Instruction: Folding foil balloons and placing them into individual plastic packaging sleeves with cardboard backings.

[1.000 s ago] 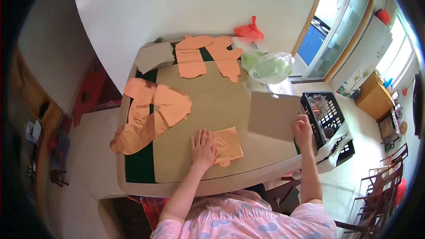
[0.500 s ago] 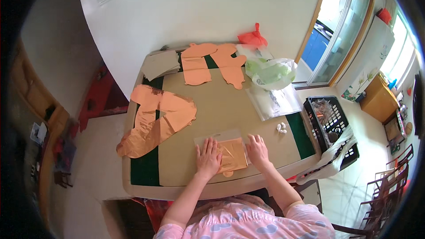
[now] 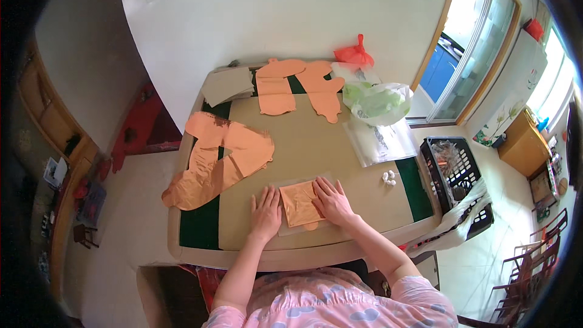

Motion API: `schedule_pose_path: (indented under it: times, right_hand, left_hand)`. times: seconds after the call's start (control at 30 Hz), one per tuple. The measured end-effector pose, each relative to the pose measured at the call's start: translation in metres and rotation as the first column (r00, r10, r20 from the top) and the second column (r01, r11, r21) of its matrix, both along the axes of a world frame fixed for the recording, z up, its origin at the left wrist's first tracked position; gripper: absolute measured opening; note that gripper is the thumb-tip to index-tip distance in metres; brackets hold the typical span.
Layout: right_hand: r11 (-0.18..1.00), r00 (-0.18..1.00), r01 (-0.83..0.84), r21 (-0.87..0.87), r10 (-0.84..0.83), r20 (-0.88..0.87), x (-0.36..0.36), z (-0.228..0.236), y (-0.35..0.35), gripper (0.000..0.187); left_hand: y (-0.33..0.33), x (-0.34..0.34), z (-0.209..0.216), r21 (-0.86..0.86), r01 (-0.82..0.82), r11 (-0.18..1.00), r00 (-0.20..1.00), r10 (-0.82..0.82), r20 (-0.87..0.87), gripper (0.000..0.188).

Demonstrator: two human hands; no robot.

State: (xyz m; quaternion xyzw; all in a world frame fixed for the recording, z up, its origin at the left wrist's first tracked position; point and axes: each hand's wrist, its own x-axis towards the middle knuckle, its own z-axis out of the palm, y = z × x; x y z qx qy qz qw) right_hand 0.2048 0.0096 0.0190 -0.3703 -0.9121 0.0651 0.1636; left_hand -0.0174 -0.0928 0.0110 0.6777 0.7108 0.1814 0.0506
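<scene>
A folded copper-coloured foil piece point(image 3: 299, 206), perhaps a flat balloon, lies near the table's front edge on a clear plastic sleeve point(image 3: 293, 180). A small rounded tab sticks out from its near side. My right hand point(image 3: 334, 205) lies flat over the right part of the foil, fingers stretched out. Beside the foil's left edge, my left hand point(image 3: 266, 214) rests palm down with fingers extended. Unfolded copper foil shapes point(image 3: 221, 161) are spread on the table's left side. More flat foil shapes point(image 3: 276, 94) lie at the back.
Grey cards point(image 3: 228, 87) are stacked at the back left. On the right are a translucent green-and-white bag point(image 3: 379, 103), clear plastic packets point(image 3: 385, 144) and small white pieces point(image 3: 389, 177). A black basket point(image 3: 452, 164) stands off the right edge. A red bag point(image 3: 354, 53) sits by the wall.
My right hand has moved left onto the foil's right part. The left hand has slid off the foil to its left side. The view has shifted slightly.
</scene>
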Motion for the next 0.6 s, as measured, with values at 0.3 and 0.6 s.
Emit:
schedule_pose_path:
  times: [0.3, 0.6]
  right_hand:
    - [1.000, 1.000, -0.004, 0.006, 0.004, 0.010, 0.002, -0.003, -0.008, 0.057]
    - [0.998, 0.998, 0.053, -0.029, -0.053, 0.018, 0.002, 0.000, -0.010, 0.054]
  left_hand:
    - [0.032, 0.054, -0.017, 0.155, 0.099, 0.983, 0.992, -0.110, 0.064, 0.057]
    - [0.037, 0.059, -0.023, 0.095, 0.129, 0.987, 0.992, -0.127, -0.021, 0.062]
